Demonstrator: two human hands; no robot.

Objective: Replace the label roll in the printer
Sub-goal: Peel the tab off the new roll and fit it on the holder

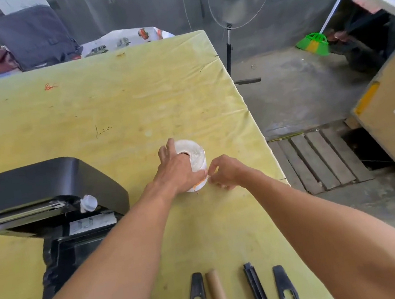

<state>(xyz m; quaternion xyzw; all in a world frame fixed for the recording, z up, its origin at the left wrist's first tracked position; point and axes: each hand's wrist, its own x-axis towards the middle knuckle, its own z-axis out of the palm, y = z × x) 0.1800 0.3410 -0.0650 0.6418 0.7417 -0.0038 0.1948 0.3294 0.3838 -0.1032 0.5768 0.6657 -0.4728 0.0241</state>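
Yellow-covered surface (pixel 110 105): printer (pixel 46 194) lid's already opened, old core (pixel 219 297) taken out. New label roll (pixel 192 155) steadied by left hand (pixel 177 172), its tape pinched by right hand (pixel 224 173); loading's still left.

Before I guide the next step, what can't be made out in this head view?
- Open black label printer: its inside is cut off by the left edge and hidden under the left forearm.
- White label roll: near side hidden by the left hand.
- Roll's loose end: right hand fingers cover it.
- Black plastic parts: cut by bottom edge.
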